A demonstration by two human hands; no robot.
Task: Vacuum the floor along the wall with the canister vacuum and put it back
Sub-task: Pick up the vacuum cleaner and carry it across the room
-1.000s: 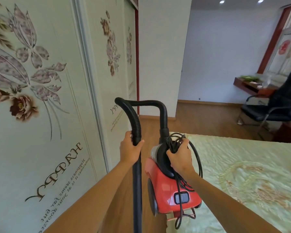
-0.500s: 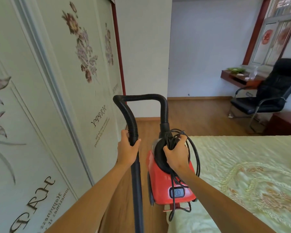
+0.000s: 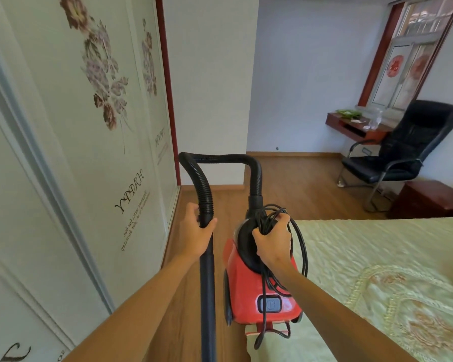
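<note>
we are carrying the seemingly heavy, rigid canister vacuum by its top, right hand clamping handle and cord, left hand wrapping the hose.
</note>
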